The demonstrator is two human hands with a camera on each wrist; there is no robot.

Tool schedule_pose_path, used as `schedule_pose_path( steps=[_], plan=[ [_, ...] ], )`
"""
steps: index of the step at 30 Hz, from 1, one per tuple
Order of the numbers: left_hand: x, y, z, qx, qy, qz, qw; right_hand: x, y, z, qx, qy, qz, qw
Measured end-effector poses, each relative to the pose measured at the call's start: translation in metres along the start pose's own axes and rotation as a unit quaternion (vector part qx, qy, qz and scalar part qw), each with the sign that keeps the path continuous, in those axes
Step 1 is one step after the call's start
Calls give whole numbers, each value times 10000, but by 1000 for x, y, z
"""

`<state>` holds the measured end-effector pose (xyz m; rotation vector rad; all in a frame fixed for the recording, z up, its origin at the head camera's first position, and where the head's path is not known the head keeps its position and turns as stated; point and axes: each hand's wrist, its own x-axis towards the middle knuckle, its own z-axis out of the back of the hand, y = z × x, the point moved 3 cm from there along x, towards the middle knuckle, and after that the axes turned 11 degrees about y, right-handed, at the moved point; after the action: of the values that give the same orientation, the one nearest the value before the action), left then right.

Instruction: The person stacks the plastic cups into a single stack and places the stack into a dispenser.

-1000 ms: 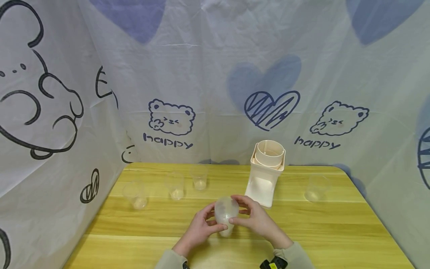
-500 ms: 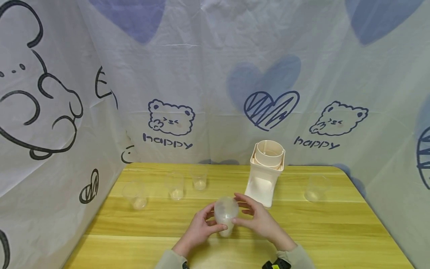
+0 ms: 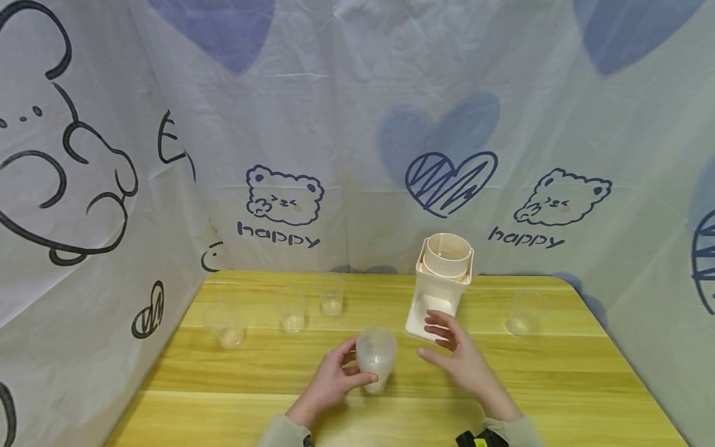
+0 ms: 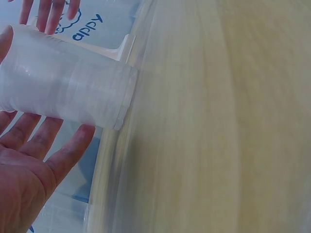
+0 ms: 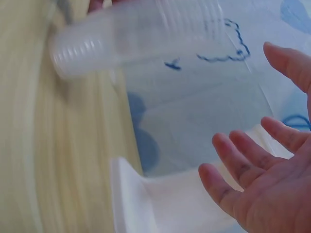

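Observation:
My left hand grips a stack of nested clear plastic cups upright at the front middle of the table, thumb on the near side. In the left wrist view the stack lies between the thumb and the fingers, ridged with close-set rims in the right wrist view. To the right, apart from the stack, my right hand hangs with fingers spread and holds nothing. Its fingertips overlap the base of a cream-coloured stand that has a round tube set in a square housing at the top.
Single clear cups stand around on the wooden table: a left cup, two cups nearer the middle, one of them a back cup, and a right cup. A printed cloth hangs behind the table and along its sides.
My right hand has let go of the cup stack and moved right, to the front of the cream stand. The left hand and the stack have stayed in place.

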<state>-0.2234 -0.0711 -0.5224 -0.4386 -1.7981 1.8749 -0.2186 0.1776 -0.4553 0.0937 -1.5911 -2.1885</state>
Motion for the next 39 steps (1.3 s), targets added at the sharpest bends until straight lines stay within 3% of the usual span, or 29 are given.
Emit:
schedule_pose_path(
  steps=[7,16,22,32,39],
  plan=[
    [-1,-1,0,-57,-6,-4,10000,-6,-5,39,-337,-930,-332,9945],
    [0,-1,0,-83,-11,8,10000,-15,-12,87,-915,-1862,-764,9753],
    [0,0,0,-86,-8,10,10000,-19,-23,112,-1235,-2166,-1030,9629],
    [0,1,1,-83,-8,61,9999,-21,-48,143,-1353,-2562,-1128,9504],
    [0,1,1,-172,-3,95,9998,-21,-63,159,-1639,-2506,-1511,9421]
  ],
)
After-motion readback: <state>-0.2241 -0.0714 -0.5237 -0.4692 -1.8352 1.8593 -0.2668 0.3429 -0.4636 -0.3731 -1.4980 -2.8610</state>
